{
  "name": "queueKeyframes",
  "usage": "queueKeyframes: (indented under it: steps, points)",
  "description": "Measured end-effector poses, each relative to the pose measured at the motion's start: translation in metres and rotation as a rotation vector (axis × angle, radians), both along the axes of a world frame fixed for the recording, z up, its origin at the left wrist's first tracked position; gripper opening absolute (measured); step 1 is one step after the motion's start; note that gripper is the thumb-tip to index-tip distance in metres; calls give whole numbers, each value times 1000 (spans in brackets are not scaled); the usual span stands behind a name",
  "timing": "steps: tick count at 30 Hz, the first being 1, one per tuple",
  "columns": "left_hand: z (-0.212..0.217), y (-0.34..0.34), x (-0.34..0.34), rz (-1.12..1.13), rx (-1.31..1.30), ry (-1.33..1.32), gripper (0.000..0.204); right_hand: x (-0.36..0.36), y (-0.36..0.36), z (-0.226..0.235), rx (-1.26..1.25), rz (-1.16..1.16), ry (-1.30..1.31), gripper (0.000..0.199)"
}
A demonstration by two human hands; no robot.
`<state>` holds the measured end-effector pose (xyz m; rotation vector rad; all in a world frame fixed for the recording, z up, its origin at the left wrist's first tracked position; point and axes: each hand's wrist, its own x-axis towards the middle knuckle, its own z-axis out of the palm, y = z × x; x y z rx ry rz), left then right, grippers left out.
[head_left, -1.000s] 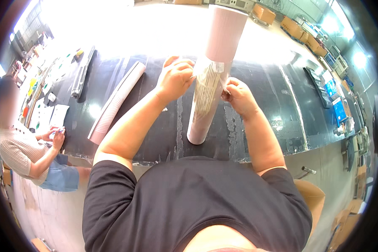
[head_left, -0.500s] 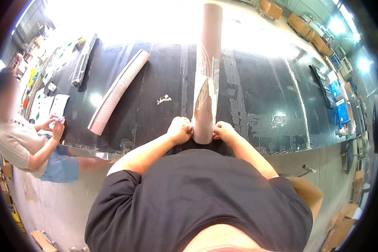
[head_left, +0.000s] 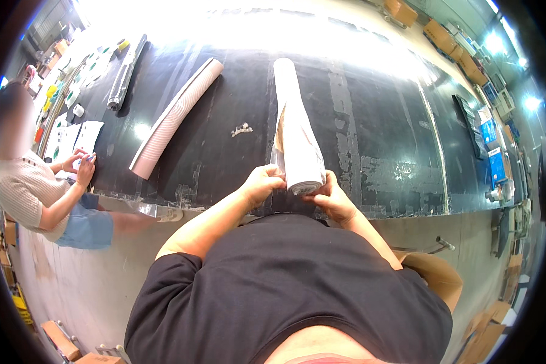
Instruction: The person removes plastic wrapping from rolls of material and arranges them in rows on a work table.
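Note:
A long white roll of sheet material [head_left: 300,145] lies lengthwise on the dark table in front of me, its wound end close to my body. Along its left side a loose edge stands away from the roll, with brownish and silvery patches showing. My left hand [head_left: 264,183] is closed, fingertips pinched at this edge beside the near end. Against the lower right of the wound end is my right hand [head_left: 333,199], its thumb and fingers gripping the rim; some fingertips are hidden beneath the roll.
A pink-striped roll [head_left: 176,118] and a thin dark wrapped roll [head_left: 127,73] lie to the left. Between the rolls sits a small crumpled white scrap [head_left: 241,129]. A co-worker [head_left: 42,188] stands at the left edge. Blue boxes [head_left: 497,165] and a black strip-like object [head_left: 469,126] are at the right.
The roll's far end has come down and nearer, and its pale pinkish surface has turned to white. My right hand has shifted slightly right and down, round the near end.

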<state>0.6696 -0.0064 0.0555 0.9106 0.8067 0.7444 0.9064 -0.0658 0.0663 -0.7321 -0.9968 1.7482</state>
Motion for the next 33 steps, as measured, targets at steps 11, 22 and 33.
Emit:
queueKeyframes:
  steps: [11, 22, 33]
  points:
    - [51, -35, -16, -207, 74, 298, 8, -38, 41, 22, 368, -696, -1063, 127]
    - [105, -70, -12, -485, 338, 445, 10, -89, 84, -2, 168, -617, -915, 118]
    - [105, -60, 37, -991, 417, 295, 17, -71, 128, -47, -264, 154, -38, 35]
